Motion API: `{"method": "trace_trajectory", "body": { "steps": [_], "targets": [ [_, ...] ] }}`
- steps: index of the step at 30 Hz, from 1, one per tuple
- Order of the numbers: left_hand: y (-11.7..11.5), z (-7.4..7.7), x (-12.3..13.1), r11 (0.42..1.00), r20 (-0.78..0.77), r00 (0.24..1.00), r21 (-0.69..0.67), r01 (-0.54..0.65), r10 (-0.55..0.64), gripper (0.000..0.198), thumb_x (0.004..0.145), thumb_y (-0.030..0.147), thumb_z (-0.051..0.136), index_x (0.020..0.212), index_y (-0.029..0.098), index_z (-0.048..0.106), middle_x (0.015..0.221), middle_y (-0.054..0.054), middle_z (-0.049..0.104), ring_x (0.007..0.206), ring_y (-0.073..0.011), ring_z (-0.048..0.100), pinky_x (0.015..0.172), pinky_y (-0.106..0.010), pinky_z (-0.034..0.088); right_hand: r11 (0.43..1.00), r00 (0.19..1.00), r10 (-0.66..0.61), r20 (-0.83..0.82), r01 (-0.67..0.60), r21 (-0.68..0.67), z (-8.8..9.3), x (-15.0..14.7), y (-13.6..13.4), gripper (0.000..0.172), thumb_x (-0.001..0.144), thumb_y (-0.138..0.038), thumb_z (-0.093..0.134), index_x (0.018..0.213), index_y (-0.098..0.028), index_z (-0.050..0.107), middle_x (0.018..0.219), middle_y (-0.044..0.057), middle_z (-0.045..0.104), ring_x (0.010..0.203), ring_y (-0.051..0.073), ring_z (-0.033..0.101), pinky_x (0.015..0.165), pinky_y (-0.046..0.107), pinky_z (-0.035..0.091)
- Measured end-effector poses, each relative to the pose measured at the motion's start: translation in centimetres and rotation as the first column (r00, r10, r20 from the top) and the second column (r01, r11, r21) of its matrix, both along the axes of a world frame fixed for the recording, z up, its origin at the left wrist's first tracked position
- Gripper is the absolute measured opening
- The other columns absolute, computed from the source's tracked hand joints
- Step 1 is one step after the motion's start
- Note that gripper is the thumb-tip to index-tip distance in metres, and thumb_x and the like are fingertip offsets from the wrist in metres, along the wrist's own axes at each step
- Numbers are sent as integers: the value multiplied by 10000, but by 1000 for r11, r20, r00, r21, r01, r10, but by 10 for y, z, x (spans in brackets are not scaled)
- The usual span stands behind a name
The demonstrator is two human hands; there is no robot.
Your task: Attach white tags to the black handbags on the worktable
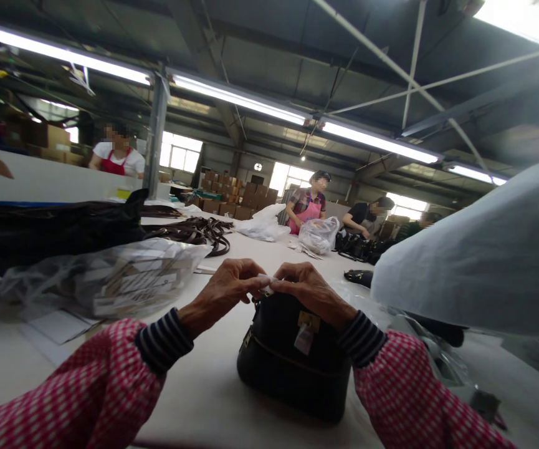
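A black handbag [292, 383] with a rounded top stands upright on the pale table in front of me. Its front carries a gold-coloured clasp [310, 320], from which a small piece wrapped in clear film [303, 340] hangs. Just above the bag's top, the fingertips of my left hand [225, 290] and my right hand [309, 287] meet, both closed in a pinch on a small piece of white wrapping [266, 284]. What lies under that wrapping is hidden by the fingers. Zips with metal pulls run along the bag's side and front.
On the left lie a clear plastic bag of cards [143, 274], dark brown straps [194, 232] and black material [58, 231]. A large whitish sheet-like form [475, 249] bulges in at the right. Across the table, a person in a pink apron [309, 209] handles a clear plastic bag [319, 236].
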State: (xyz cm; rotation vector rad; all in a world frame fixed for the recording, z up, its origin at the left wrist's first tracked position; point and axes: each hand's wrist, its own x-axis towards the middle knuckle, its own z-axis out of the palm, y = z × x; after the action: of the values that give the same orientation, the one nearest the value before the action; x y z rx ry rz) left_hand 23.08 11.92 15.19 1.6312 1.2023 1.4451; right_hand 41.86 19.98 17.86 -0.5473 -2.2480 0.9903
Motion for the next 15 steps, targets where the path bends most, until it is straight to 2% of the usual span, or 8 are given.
{"method": "trace_trajectory", "body": {
  "steps": [4, 8, 15],
  "targets": [
    [0, -1, 2, 999, 9, 1000, 44, -2, 1, 227, 808, 347, 687, 818, 120, 689, 694, -42, 697, 620, -155, 625, 567, -252, 459, 998, 1000, -10, 25, 9, 62, 1, 5, -1, 192, 839, -342, 712, 818, -152, 738, 767, 10, 663, 733, 152, 549, 694, 291, 400],
    [-2, 0, 2, 987, -12, 991, 88, -134, 135, 211, 780, 336, 679, 773, 126, 684, 648, -29, 676, 599, -160, 616, 572, -269, 459, 991, 998, -31, 56, 23, 129, 5, 13, -8, 163, 827, -282, 750, 953, -179, 751, 922, 21, 695, 819, 168, 595, 725, 292, 430],
    [-7, 0, 1, 968, -71, 967, 68, -241, 246, 208, 756, 353, 662, 752, 148, 697, 640, -18, 659, 635, -169, 613, 577, -271, 431, 926, 992, -85, 96, 42, 375, -5, 4, -10, 115, 801, -128, 762, 852, -231, 774, 840, -14, 591, 768, 138, 546, 715, 291, 392]
  ]
}}
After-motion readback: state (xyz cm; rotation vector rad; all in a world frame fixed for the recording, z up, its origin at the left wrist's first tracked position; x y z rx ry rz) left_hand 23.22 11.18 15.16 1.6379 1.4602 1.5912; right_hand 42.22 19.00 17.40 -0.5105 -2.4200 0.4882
